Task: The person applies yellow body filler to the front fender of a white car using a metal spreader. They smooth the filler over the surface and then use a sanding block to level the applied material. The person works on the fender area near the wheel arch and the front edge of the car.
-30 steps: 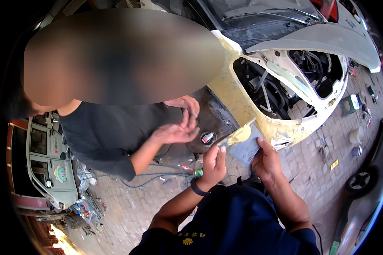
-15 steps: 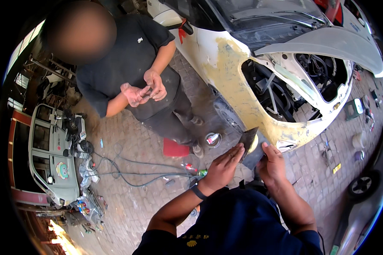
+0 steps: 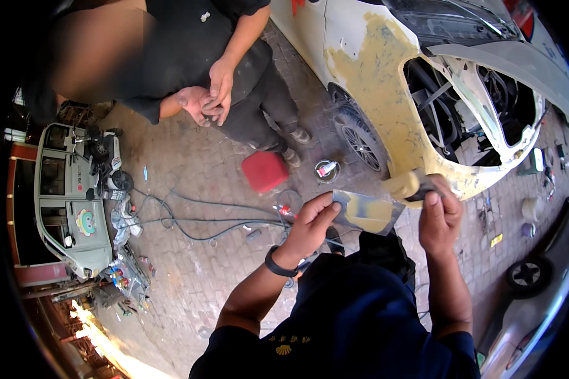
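My left hand grips a flat grey mixing board by its left edge, thumb on top. Yellow body filler is smeared across the middle of the board. Just right of it, my right hand pinches a dark putty spreader, blurred by motion, with a thick lump of yellow filler on it. The spreader is close to the board's right end; whether they touch I cannot tell. Beyond both hands stands a white car whose front fender is coated in yellowish, sanded filler.
A person in dark clothes stands at the far left, hands together. On the paving are a red stool, a round tin with a red-and-white tube, and dark hoses. A grey van is left, another car right.
The board and spreader, earlier close together and tilted, are now apart, with the board lying flatter and its filler showing. My right hand moved right and up with filler on the spreader. The view shifted.
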`<state>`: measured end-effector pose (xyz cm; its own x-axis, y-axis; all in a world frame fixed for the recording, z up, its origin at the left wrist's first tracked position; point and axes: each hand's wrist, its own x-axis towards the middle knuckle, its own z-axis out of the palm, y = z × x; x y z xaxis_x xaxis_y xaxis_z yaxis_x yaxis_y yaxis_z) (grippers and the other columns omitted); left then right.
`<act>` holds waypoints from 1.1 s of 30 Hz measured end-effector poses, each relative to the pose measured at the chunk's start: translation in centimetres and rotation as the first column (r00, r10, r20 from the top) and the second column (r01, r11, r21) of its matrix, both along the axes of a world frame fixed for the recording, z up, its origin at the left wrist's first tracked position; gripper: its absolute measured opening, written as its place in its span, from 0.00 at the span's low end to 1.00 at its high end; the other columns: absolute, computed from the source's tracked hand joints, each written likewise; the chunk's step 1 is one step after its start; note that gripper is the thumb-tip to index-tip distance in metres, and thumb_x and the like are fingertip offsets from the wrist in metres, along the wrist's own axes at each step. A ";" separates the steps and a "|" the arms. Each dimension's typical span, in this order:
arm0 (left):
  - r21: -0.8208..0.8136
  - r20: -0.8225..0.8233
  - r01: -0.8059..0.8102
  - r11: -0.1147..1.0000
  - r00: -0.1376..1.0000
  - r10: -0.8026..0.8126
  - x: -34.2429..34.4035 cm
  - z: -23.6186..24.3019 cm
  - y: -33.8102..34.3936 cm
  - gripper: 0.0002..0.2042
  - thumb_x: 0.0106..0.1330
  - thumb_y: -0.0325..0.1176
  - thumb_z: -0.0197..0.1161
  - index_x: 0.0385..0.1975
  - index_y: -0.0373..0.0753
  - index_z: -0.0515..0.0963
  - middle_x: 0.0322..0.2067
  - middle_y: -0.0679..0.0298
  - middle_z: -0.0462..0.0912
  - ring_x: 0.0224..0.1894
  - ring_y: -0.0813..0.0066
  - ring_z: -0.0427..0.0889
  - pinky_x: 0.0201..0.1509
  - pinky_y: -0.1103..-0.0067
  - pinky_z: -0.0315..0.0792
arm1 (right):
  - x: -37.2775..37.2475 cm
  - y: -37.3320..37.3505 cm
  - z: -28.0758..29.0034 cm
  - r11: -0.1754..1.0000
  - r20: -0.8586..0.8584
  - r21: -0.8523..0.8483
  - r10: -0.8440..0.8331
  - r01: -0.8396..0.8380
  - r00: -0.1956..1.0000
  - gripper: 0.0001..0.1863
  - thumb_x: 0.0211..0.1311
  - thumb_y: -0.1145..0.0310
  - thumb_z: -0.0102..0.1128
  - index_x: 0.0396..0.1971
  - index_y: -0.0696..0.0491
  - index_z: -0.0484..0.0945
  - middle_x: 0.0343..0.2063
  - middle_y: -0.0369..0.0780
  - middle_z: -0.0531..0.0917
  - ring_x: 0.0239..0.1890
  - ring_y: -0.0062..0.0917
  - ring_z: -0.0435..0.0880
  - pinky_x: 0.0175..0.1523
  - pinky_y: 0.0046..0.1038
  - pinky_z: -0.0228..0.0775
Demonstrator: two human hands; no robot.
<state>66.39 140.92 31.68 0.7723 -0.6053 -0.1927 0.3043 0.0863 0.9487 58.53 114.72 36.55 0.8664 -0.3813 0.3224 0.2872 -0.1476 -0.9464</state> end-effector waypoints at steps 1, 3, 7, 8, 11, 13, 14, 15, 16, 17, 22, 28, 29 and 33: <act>0.036 0.091 0.040 0.999 0.995 -0.043 0.8 0.1 -0.1 0.13 0.85 0.32 0.52 0.53 0.29 0.80 0.43 0.68 0.84 0.46 0.85 0.77 0.52 0.82 0.72 | 0.3 0.1 -0.2 0.994 -0.038 0.078 0.079 -0.076 0.996 0.14 0.78 0.70 0.59 0.49 0.66 0.84 0.44 0.45 0.86 0.46 0.29 0.82 0.54 0.29 0.72; 0.086 0.186 0.066 0.994 0.979 -0.081 2.5 0.4 -0.7 0.14 0.86 0.33 0.52 0.53 0.29 0.80 0.43 0.68 0.84 0.45 0.86 0.77 0.51 0.82 0.72 | 1.8 0.7 -0.2 0.984 -0.045 0.094 0.157 -0.152 0.987 0.14 0.77 0.69 0.61 0.50 0.66 0.85 0.44 0.45 0.86 0.46 0.28 0.82 0.53 0.28 0.73; 0.157 0.186 -0.007 0.988 0.982 -0.022 6.7 0.6 -2.1 0.10 0.85 0.34 0.54 0.47 0.32 0.76 0.34 0.72 0.75 0.36 0.89 0.68 0.40 0.85 0.66 | 6.9 -1.3 1.2 0.946 -0.197 -0.086 0.291 -0.312 0.936 0.13 0.76 0.71 0.63 0.51 0.64 0.86 0.41 0.45 0.86 0.43 0.31 0.85 0.49 0.29 0.75; 0.145 0.166 -0.046 0.988 0.986 0.021 7.8 0.7 -2.8 0.09 0.84 0.33 0.55 0.40 0.34 0.72 0.30 0.72 0.68 0.32 0.89 0.63 0.35 0.83 0.61 | 8.2 -2.2 1.1 0.927 -0.220 -0.117 0.326 -0.357 0.919 0.13 0.76 0.71 0.63 0.51 0.64 0.86 0.41 0.46 0.86 0.42 0.32 0.85 0.48 0.29 0.76; 0.215 0.148 -0.155 0.964 0.981 0.125 11.8 2.6 -4.2 0.10 0.84 0.33 0.55 0.40 0.35 0.75 0.26 0.76 0.64 0.28 0.90 0.58 0.30 0.85 0.56 | 12.0 -5.9 -0.4 0.842 -0.299 -0.188 0.442 -0.506 0.846 0.12 0.77 0.71 0.60 0.47 0.66 0.85 0.39 0.45 0.85 0.40 0.32 0.84 0.45 0.29 0.74; 0.217 0.114 -0.209 0.953 0.975 0.188 14.4 3.6 -5.2 0.10 0.85 0.34 0.54 0.45 0.35 0.78 0.27 0.77 0.66 0.29 0.91 0.59 0.31 0.85 0.58 | 14.3 -8.3 -1.8 0.878 -0.338 -0.190 0.362 -0.439 0.869 0.11 0.79 0.70 0.58 0.44 0.63 0.84 0.38 0.43 0.85 0.40 0.29 0.83 0.47 0.27 0.73; 0.173 0.134 -0.235 0.957 0.968 0.213 15.9 3.3 -5.7 0.10 0.85 0.34 0.53 0.48 0.34 0.79 0.28 0.78 0.67 0.29 0.92 0.60 0.32 0.86 0.58 | 15.0 -9.3 -3.4 0.930 -0.361 -0.158 0.257 -0.331 0.896 0.11 0.79 0.70 0.58 0.45 0.62 0.84 0.38 0.43 0.85 0.40 0.28 0.83 0.48 0.27 0.73; 0.132 0.159 -0.262 0.956 0.957 0.241 17.4 3.1 -6.2 0.11 0.85 0.34 0.53 0.51 0.33 0.80 0.29 0.79 0.69 0.29 0.92 0.60 0.32 0.87 0.59 | 15.9 -10.0 -4.7 0.968 -0.384 -0.126 0.155 -0.218 0.910 0.10 0.80 0.69 0.58 0.45 0.61 0.83 0.38 0.42 0.85 0.41 0.28 0.83 0.49 0.26 0.73; 0.109 0.172 -0.293 0.950 0.947 0.272 18.6 2.9 -7.0 0.11 0.85 0.34 0.53 0.51 0.33 0.79 0.29 0.79 0.69 0.29 0.92 0.60 0.32 0.87 0.59 | 17.1 -9.1 -5.0 0.973 -0.330 0.231 0.099 -0.021 0.939 0.11 0.82 0.68 0.55 0.47 0.60 0.82 0.40 0.36 0.87 0.43 0.20 0.82 0.52 0.23 0.71; 0.109 0.193 -0.296 0.949 0.943 0.272 19.6 2.9 -7.8 0.11 0.85 0.33 0.53 0.50 0.32 0.80 0.29 0.79 0.70 0.29 0.93 0.60 0.32 0.87 0.59 | 18.6 -8.4 -5.0 0.930 -0.300 0.367 0.111 0.007 0.948 0.11 0.82 0.68 0.56 0.49 0.60 0.82 0.41 0.35 0.86 0.44 0.18 0.81 0.53 0.22 0.71; 0.187 0.282 -0.216 0.958 0.946 0.159 23.0 4.1 -10.5 0.11 0.84 0.32 0.54 0.49 0.31 0.81 0.26 0.78 0.71 0.29 0.94 0.62 0.31 0.87 0.58 | 23.4 -6.4 -5.8 0.633 -0.234 0.762 0.075 0.135 0.969 0.11 0.80 0.72 0.57 0.55 0.58 0.81 0.48 0.37 0.89 0.50 0.19 0.85 0.59 0.24 0.73; 0.357 0.382 -0.010 0.934 0.914 -0.136 25.0 6.4 -12.2 0.11 0.83 0.32 0.55 0.49 0.30 0.80 0.21 0.74 0.71 0.24 0.90 0.67 0.27 0.81 0.60 | 25.0 -5.6 -5.7 0.514 -0.225 0.848 0.126 0.130 0.966 0.11 0.80 0.70 0.59 0.54 0.58 0.83 0.47 0.37 0.89 0.47 0.18 0.85 0.55 0.25 0.76; 0.400 0.413 0.036 0.916 0.885 -0.215 25.4 6.7 -12.2 0.11 0.83 0.32 0.55 0.49 0.30 0.80 0.21 0.72 0.72 0.23 0.88 0.68 0.27 0.79 0.62 | 25.3 -5.3 -5.5 0.512 -0.224 0.850 0.136 0.125 0.965 0.11 0.80 0.70 0.60 0.54 0.58 0.83 0.46 0.37 0.90 0.47 0.18 0.85 0.54 0.25 0.76; 0.566 0.384 0.131 0.814 0.831 -0.401 26.8 7.9 -13.1 0.06 0.78 0.28 0.57 0.41 0.31 0.75 0.23 0.49 0.72 0.22 0.52 0.75 0.29 0.67 0.67 | 26.8 -4.3 -5.1 0.488 -0.227 0.867 0.199 0.105 0.953 0.11 0.79 0.69 0.61 0.53 0.58 0.83 0.46 0.37 0.90 0.47 0.18 0.85 0.53 0.25 0.77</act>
